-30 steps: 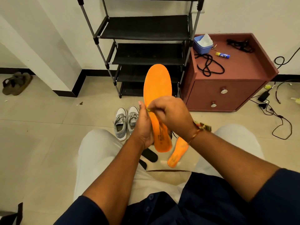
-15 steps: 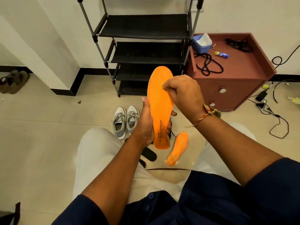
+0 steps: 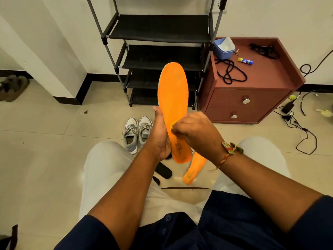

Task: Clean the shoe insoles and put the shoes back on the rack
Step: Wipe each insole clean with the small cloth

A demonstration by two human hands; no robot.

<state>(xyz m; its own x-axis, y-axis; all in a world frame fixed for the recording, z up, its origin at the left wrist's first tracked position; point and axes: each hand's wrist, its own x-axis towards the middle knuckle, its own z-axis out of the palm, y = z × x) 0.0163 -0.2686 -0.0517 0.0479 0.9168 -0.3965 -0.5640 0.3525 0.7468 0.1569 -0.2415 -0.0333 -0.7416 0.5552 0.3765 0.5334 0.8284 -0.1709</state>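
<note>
My left hand (image 3: 160, 136) grips the heel half of an orange insole (image 3: 173, 98) and holds it upright in front of me. My right hand (image 3: 194, 130) pinches a small yellow-green cleaning pad (image 3: 172, 124) against the insole's middle. A second orange insole (image 3: 195, 168) lies on the floor between my knees. Two black insoles (image 3: 163, 171) lie beside it, partly hidden by my left arm. A pair of grey sneakers (image 3: 137, 134) stands on the floor in front of the black shoe rack (image 3: 158, 33), whose shelves hold nothing.
A maroon bedside cabinet (image 3: 252, 98) stands right of the rack, with a blue tub (image 3: 222, 51), black cords and a small tube on top. Cables and a charger (image 3: 288, 107) trail across the floor at right. Brown sandals (image 3: 12, 87) lie at far left.
My right hand slid the pad from near the insole's toe back down to its middle. The left hand keeps its hold on the heel half.
</note>
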